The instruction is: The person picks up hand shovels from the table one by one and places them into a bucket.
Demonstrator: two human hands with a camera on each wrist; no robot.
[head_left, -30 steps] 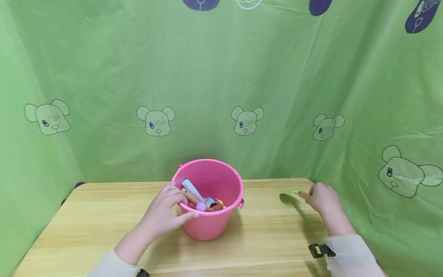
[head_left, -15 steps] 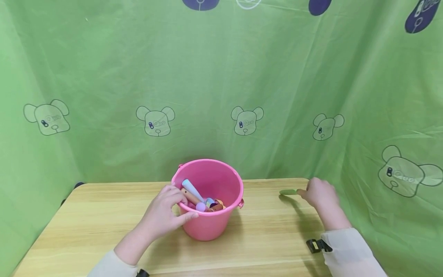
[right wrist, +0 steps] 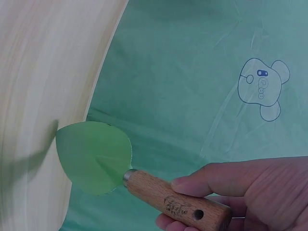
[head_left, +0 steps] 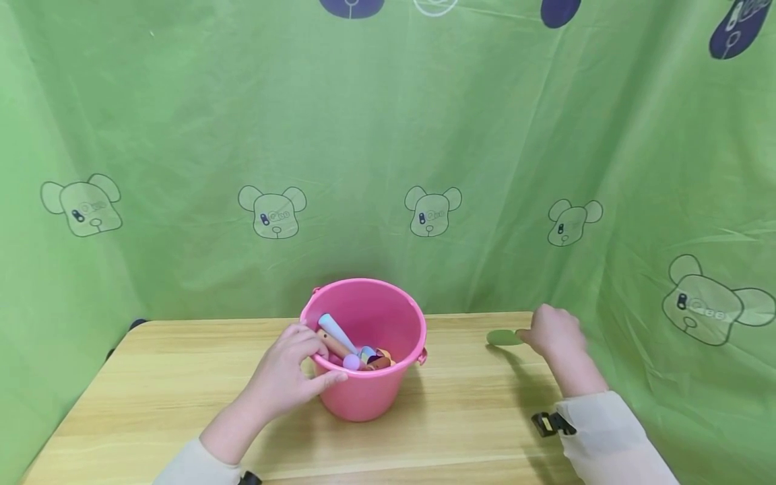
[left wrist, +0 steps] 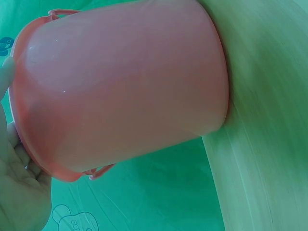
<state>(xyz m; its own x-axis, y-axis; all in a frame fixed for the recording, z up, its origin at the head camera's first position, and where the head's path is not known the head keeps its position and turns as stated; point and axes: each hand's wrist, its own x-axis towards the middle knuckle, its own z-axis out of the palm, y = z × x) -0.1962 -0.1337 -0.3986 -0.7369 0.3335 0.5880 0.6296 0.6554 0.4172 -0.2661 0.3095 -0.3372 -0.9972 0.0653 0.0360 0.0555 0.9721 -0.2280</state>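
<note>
A pink bucket [head_left: 362, 397] stands on the table with several toys inside, among them a light blue stick [head_left: 337, 331] and a brown wooden handle [head_left: 333, 343]. My left hand [head_left: 289, 369] grips the near left part of its rim, fingers inside and thumb along the outer edge. In the left wrist view the bucket's side [left wrist: 130, 86] fills the middle. Off to the right, my right hand [head_left: 556, 331] holds a small trowel by its wooden handle [right wrist: 178, 199]. The trowel's green leaf-shaped blade [right wrist: 96, 156] points left, its tip at or just above the tabletop.
The wooden table [head_left: 200, 391] carries the bucket near its middle. Behind it and at both sides hangs a green curtain [head_left: 364, 121] printed with bear heads. The right hand is near the curtain's right side. A black strap device [head_left: 552, 424] sits on the right wrist.
My right hand has shifted slightly left and away from me, and the trowel's blade has turned so its flat face shows. The left hand and the bucket have stayed put.
</note>
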